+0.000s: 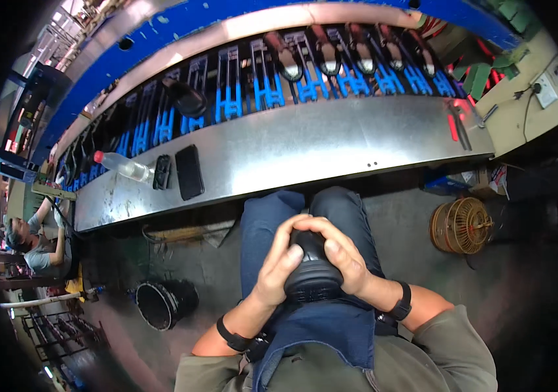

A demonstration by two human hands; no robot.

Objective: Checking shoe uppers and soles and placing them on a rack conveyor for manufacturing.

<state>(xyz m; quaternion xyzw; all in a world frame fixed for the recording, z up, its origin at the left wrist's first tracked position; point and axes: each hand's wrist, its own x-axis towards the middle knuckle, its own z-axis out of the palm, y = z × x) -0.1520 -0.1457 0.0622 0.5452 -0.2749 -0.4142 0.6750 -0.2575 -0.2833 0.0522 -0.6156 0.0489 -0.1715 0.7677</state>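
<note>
Over my lap, I hold a black shoe (pixel 314 266) between both hands, its thick ridged end toward my body. My left hand (pixel 281 261) wraps round its left side, with the thumb lying along the top. From the right side, my right hand (pixel 345 258) closes round it, thumb also on top. The fingertips of both hands meet over the far end and hide that part. A dark apron (pixel 318 333) lies beneath the shoe.
Ahead runs a metal bench (pixel 279 147) with a phone (pixel 189 172), a dark case (pixel 162 172), a plastic bottle (pixel 124 166) and red-handled pliers (pixel 455 124). Behind it, blue racks (pixel 228 98) carry several shoes. A black bucket (pixel 156 306) and a wicker basket (pixel 460 225) stand on the floor. Another person (pixel 43 245) works far left.
</note>
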